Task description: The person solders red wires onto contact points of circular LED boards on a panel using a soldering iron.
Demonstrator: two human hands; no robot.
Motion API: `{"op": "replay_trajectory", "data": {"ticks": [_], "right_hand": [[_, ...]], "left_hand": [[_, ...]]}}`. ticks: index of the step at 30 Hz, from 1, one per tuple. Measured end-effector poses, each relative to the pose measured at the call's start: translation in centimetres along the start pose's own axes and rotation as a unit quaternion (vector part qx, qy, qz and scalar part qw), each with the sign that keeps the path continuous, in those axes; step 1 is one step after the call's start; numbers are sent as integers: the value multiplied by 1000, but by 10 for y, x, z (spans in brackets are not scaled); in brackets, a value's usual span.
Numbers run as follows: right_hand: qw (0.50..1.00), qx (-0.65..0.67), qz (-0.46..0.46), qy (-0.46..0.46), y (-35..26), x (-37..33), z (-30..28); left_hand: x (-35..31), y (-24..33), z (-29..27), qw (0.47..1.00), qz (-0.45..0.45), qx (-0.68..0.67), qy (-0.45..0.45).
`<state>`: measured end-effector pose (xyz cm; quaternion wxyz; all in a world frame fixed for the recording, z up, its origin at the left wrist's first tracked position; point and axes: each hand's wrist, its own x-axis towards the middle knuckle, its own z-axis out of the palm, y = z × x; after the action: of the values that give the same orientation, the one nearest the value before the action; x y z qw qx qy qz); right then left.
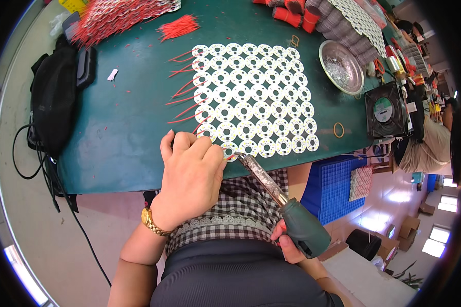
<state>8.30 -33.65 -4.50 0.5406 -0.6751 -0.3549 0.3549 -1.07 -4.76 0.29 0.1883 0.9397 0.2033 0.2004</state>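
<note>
Round white LED circuit boards (244,111) lie in a tight grid on the green tabletop (133,158). Thin red wires (182,115) run off the boards of the leftmost column. At the grid's near left corner my left hand (192,171) is closed in a pinch, with a bit of red wire showing at the fingertips; the fingers hide most of it. My right hand (289,244) is wrapped round the dark green handle of a soldering iron (305,228). The iron's tip meets a board in the nearest row, just right of my left fingertips.
A loose bundle of red wires (179,27) and a heap of wired boards (120,20) lie at the back left. To the right are a metal bowl (341,66), a black fan (385,111) and a rubber band (338,130). A black bag (54,102) sits at the left edge.
</note>
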Motion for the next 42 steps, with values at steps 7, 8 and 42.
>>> {"op": "replay_trajectory", "data": {"ticks": [7, 8, 42], "right_hand": [[987, -155, -49, 6, -29, 26, -7], [987, -155, -49, 6, -34, 30, -7], [999, 34, 26, -5, -36, 22, -3]], "left_hand": [[0, -2, 1, 1000, 7, 11, -17], [0, -2, 2, 1000, 7, 14, -18], [-2, 3, -10, 997, -55, -45, -3]]}}
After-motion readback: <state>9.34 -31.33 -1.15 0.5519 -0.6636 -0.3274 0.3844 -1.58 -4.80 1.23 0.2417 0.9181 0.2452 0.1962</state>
